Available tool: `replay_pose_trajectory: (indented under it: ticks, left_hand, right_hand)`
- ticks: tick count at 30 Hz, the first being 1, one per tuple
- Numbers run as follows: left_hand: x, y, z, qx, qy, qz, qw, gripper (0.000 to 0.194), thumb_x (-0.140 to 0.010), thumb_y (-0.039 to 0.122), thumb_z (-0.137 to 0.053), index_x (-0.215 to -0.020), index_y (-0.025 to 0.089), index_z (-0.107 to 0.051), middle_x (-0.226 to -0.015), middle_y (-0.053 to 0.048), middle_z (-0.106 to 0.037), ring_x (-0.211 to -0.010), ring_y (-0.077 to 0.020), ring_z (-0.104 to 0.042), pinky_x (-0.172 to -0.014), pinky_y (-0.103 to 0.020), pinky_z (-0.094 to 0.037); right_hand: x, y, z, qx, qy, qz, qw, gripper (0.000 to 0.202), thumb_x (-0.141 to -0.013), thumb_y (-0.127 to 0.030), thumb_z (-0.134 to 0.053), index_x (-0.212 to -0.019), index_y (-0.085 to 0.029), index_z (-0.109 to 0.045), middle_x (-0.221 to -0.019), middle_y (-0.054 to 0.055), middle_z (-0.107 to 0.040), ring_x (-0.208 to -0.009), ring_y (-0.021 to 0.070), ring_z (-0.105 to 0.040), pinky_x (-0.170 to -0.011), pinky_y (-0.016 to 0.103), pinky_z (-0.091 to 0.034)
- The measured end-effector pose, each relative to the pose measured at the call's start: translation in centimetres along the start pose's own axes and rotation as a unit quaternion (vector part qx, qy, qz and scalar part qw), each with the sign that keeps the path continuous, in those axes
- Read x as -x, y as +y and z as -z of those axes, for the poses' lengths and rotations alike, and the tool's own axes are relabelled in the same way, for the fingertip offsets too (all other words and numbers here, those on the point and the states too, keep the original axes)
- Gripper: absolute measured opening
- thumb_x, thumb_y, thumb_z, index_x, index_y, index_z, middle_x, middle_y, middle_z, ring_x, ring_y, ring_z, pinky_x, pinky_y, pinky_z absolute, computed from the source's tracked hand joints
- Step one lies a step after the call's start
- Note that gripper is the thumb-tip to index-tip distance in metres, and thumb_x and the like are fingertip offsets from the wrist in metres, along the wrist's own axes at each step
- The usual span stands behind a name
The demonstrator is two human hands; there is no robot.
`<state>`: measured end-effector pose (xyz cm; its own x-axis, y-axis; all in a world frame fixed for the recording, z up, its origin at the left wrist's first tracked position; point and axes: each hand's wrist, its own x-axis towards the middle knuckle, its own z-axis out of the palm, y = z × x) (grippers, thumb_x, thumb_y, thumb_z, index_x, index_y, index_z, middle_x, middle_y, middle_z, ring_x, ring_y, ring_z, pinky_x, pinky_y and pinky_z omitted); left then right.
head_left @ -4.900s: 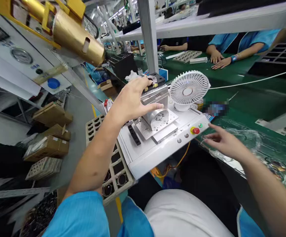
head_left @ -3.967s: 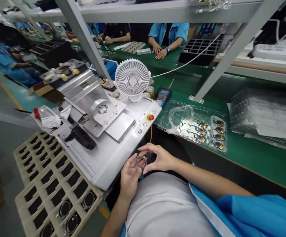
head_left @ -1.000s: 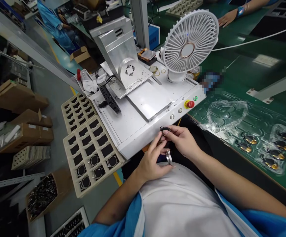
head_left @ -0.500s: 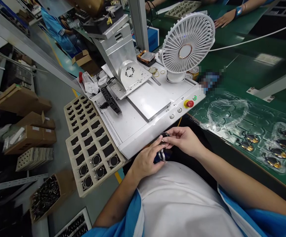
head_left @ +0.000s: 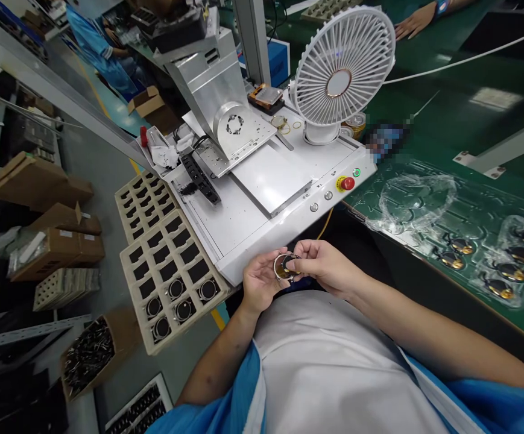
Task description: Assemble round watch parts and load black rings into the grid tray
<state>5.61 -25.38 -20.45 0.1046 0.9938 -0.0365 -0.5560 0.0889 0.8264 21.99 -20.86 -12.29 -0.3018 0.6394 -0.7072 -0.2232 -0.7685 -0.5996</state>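
Observation:
A round part (head_left: pixel 282 266) with a silvery rim and a dark, amber-tinted face is held between my hands, in front of my body. My left hand (head_left: pixel 260 280) grips its left edge, with the fingers curled around the rim. From the right, my right hand (head_left: pixel 325 264) pinches it, thumb over the face. Both hands are just below the front edge of the white machine base (head_left: pixel 239 256). To the left, a beige tray (head_left: pixel 132 301) holds several similar round parts (head_left: pixel 184 310) in its lower pockets.
A white fan (head_left: pixel 338 83), a metal fixture (head_left: pixel 225 114) and a red button (head_left: pixel 347 183) are on the machine. Clear plastic trays (head_left: pixel 406 205) with several shiny round parts (head_left: pixel 510 272) lie right. A co-worker's hand (head_left: pixel 415 23) rests at the far table.
The round part has turned so that its face shows. My left hand has shifted left and opened up from over it, and my right hand has moved slightly down and left.

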Motion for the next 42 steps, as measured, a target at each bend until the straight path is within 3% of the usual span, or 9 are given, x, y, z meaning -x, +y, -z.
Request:
replay_pose_trajectory:
  ticks: [5,10,15,29,35,39,42]
  left_hand:
    - [0.5,-0.6,0.3,-0.012,0.031,0.009,0.999,0.054,-0.067,0.034,-0.099,-0.117,0.032,-0.079,-0.12,-0.006,-0.081,-0.109,-0.0258,-0.079,-0.091,-0.037,-0.067]
    - [0.7,-1.1,0.7,-0.027,0.068,0.001,0.997,0.061,-0.055,0.037,-0.104,-0.111,0.031,-0.081,-0.113,-0.005,-0.083,-0.102,-0.0245,-0.08,-0.091,-0.034,-0.067]
    - [0.6,-1.0,0.5,-0.03,0.07,-0.015,0.997,0.058,-0.057,0.034,-0.104,-0.111,0.034,-0.082,-0.112,-0.004,-0.083,-0.101,-0.0229,-0.081,-0.09,-0.032,-0.067]
    - [0.9,-1.7,0.8,-0.084,0.095,-0.021,0.992,0.06,-0.057,0.05,-0.101,-0.113,0.042,-0.08,-0.113,0.003,-0.082,-0.099,-0.0222,-0.081,-0.09,-0.036,-0.069]
    - [1.1,-1.5,0.5,-0.1,0.093,-0.05,0.989,0.053,-0.065,0.041,-0.099,-0.115,0.043,-0.08,-0.116,0.003,-0.081,-0.101,-0.0224,-0.08,-0.091,-0.037,-0.069]
    - [1.2,-1.2,0.2,-0.14,0.072,-0.084,0.984,0.056,-0.066,0.028,-0.1,-0.117,0.037,-0.08,-0.116,-0.002,-0.081,-0.103,-0.0267,-0.08,-0.094,-0.042,-0.068]
    - [1.4,-0.8,0.0,-0.167,0.08,-0.094,0.978,0.057,-0.066,0.028,-0.1,-0.118,0.036,-0.08,-0.116,-0.002,-0.081,-0.105,-0.0283,-0.079,-0.095,-0.045,-0.068]
  right_hand:
    - [0.2,0.3,-1.4,0.017,0.028,0.062,0.998,0.046,-0.051,-0.022,-0.093,-0.069,-0.019,-0.052,-0.061,-0.006,-0.061,-0.056,0.0075,-0.054,-0.054,0.02,-0.042]
    - [0.1,0.7,-1.6,0.072,0.033,0.088,0.993,0.038,-0.058,-0.022,-0.082,-0.075,-0.022,-0.048,-0.062,-0.006,-0.058,-0.055,0.0082,-0.049,-0.051,0.021,-0.037]
    - [-0.1,0.8,-1.7,0.077,0.021,0.091,0.993,0.038,-0.059,-0.022,-0.079,-0.079,-0.022,-0.047,-0.063,-0.007,-0.057,-0.056,0.0089,-0.051,-0.051,0.02,-0.039]
    - [-0.6,0.9,-1.6,0.008,-0.006,0.046,0.999,0.053,-0.057,-0.029,-0.09,-0.083,-0.024,-0.045,-0.062,-0.007,-0.064,-0.055,0.0136,-0.065,-0.053,0.023,-0.052]
    - [-0.7,0.8,-0.4,0.1,-0.006,-0.014,0.995,0.055,-0.052,-0.045,-0.1,-0.071,-0.018,-0.057,-0.055,0.001,-0.065,-0.048,0.0116,-0.059,-0.04,0.019,-0.049]
    - [-0.5,1.3,-0.1,0.051,-0.015,-0.007,0.999,0.06,-0.05,-0.05,-0.101,-0.061,-0.019,-0.051,-0.051,0.0,-0.063,-0.042,0.0085,-0.052,-0.036,0.019,-0.048]
    - [-0.4,1.7,-0.5,0.012,-0.031,0.003,0.999,0.063,-0.052,-0.05,-0.101,-0.06,-0.02,-0.046,-0.05,-0.001,-0.063,-0.038,0.0082,-0.051,-0.034,0.019,-0.046]
